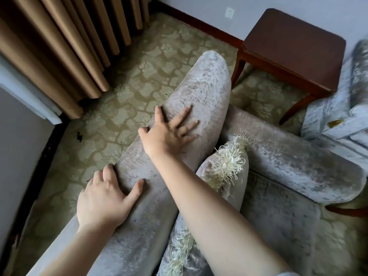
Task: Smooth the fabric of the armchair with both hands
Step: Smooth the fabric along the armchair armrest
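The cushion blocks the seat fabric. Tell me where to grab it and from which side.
Pinch the cushion by its fringed top corner, coming from above: it stands on edge, with that corner uppermost and uncovered.

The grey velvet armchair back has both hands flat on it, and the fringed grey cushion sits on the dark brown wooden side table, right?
No: in the head view the fringed grey cushion stands beside the grey velvet armchair back, not on the dark brown wooden side table. The left hand and right hand lie flat on that back.
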Demonstrator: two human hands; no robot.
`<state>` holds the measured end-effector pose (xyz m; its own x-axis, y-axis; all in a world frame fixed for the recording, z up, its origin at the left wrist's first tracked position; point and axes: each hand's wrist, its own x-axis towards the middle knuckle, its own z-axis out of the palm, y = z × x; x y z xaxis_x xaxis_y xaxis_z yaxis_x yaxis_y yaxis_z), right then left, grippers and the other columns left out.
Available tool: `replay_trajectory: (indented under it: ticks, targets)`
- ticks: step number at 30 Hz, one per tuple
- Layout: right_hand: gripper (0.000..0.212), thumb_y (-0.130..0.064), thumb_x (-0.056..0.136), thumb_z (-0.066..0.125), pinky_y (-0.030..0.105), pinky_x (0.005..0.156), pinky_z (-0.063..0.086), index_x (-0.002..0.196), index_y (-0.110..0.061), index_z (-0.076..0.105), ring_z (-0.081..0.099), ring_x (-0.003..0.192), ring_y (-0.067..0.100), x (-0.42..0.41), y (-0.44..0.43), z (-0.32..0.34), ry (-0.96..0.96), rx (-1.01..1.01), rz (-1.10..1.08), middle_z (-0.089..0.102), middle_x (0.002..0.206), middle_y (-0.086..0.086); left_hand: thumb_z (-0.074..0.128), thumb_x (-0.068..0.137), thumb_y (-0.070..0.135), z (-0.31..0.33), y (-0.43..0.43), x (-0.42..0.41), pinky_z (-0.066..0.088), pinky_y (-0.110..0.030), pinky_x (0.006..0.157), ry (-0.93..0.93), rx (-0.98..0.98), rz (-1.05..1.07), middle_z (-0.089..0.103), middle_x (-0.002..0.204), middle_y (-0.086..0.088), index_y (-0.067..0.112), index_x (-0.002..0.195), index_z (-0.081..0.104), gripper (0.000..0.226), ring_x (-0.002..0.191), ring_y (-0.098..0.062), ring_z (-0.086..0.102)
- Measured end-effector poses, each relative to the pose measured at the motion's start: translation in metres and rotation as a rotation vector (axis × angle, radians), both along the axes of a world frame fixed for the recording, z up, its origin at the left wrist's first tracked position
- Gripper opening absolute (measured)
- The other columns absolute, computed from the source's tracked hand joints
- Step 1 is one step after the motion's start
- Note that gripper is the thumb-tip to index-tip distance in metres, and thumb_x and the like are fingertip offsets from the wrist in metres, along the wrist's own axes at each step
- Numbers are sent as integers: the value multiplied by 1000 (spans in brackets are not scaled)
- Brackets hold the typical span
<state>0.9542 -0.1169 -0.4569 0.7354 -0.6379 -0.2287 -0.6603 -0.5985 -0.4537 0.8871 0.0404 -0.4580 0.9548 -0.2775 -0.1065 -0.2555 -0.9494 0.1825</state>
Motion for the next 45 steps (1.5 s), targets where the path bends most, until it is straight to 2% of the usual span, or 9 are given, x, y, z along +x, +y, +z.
replay_trajectory:
  ticks: [2, 3, 5, 8, 18, 24, 29, 37, 45]
  targets:
    - [49, -49, 76, 54, 72, 99, -17, 123, -34, 54, -23, 132, 57, 2, -7, -2, -67, -165, 155, -10, 159, 10, 28, 69, 80, 0, -2, 1, 48, -45, 65, -7, 3, -11, 59, 93, -21, 3, 106, 49, 88, 86, -41, 61]
    - [44, -46, 76, 51, 71, 99, -19, 115, -30, 60, -21, 134, 56, 3, -11, -3, -81, -221, 232, 4, 160, 6, 28, 69, 79, 0, -2, 1, 49, -44, 64, -5, 7, -12, 59, 93, -21, 3, 107, 49, 88, 85, -41, 61]
    - [44, -45, 77, 47, 70, 101, -18, 111, -25, 64, -16, 136, 54, 4, -17, -3, -79, -286, 330, 25, 156, 2, 28, 70, 80, -1, -4, 2, 50, -44, 63, 2, 19, -11, 59, 93, -21, 2, 111, 48, 90, 84, -40, 61]
    - [43, -48, 78, 46, 71, 103, -12, 109, -24, 64, -12, 137, 54, 3, -26, 0, -79, -299, 360, 37, 147, 1, 27, 71, 80, 1, -9, 0, 50, -43, 62, -4, 20, -7, 59, 90, -20, 3, 109, 48, 89, 82, -40, 61]
    - [44, -47, 85, 43, 71, 106, -3, 123, -30, 57, -15, 140, 47, -3, -34, 18, 66, -246, 362, 27, 153, -5, 26, 72, 82, 9, -23, -9, 45, -43, 69, 42, -4, 7, 58, 93, -17, 7, 104, 46, 84, 86, -38, 59]
    - [41, -46, 83, 45, 72, 105, -4, 118, -30, 60, -10, 143, 41, -11, -15, 8, -6, -273, 297, 30, 151, -7, 21, 68, 82, 1, -11, -13, 44, -42, 71, 33, -45, 24, 58, 95, -15, 8, 106, 47, 87, 89, -37, 59]
    - [43, -50, 80, 45, 76, 101, 1, 114, -29, 61, 0, 139, 48, 2, -21, 0, 37, -341, 339, 36, 141, 2, 21, 70, 82, -4, -11, -9, 44, -41, 70, 21, -21, 12, 57, 93, -13, 8, 104, 46, 85, 86, -36, 58]
    - [49, -56, 81, 39, 76, 99, -1, 117, -30, 61, -6, 138, 52, 9, -52, 0, 58, -376, 458, 35, 143, -1, 26, 72, 79, 0, -36, -9, 45, -41, 67, -41, -4, 32, 57, 85, -15, 7, 100, 49, 80, 79, -37, 60]
    - [49, -56, 84, 39, 75, 102, 5, 119, -30, 59, -6, 138, 52, 5, -66, 17, 167, -346, 464, 32, 146, -1, 23, 70, 82, 3, -54, -12, 42, -42, 78, 41, -38, 43, 57, 98, -15, 11, 101, 44, 80, 93, -36, 58]
